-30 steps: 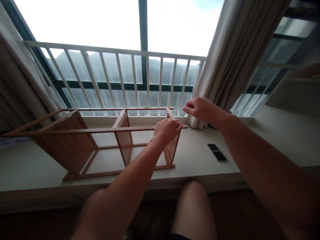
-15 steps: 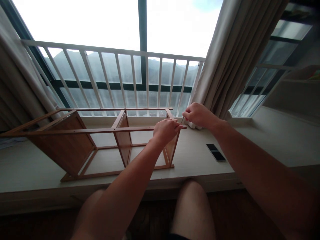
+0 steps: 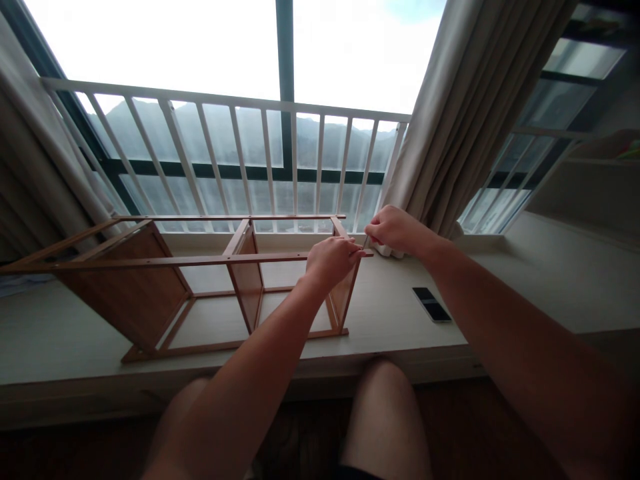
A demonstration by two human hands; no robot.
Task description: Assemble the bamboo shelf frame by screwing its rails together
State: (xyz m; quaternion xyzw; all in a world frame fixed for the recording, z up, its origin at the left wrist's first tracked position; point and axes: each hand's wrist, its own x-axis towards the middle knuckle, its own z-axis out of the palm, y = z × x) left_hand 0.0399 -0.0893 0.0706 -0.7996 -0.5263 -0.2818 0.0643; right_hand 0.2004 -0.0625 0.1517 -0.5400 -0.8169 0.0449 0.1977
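Wooden rack [image 3: 205, 261], reddish brown, slim rails with small dark holes along the near top one, three flat panels set crosswise, open gaps between. Lies lengthwise on a pale ledge [image 3: 385, 320] under the window, panels standing on edge; long axis runs left to right, roughly parallel to the white railing [image 3: 225, 101], left end reaching the picture's edge, right end by the hands. Left hand [image 3: 331, 259] lies over the near top rail close to its right end, fingers bunched together, can't tell if they pinch anything. Right hand [image 3: 394, 228] just beside it, thumb and fingers pinching a thin rod [image 3: 366, 242] slanting down toward the left fingertips; lower tip too small to make out. Dark phone [image 3: 431, 305] flat on ledge, right of rack. Beige curtain [image 3: 450, 120] behind right hand
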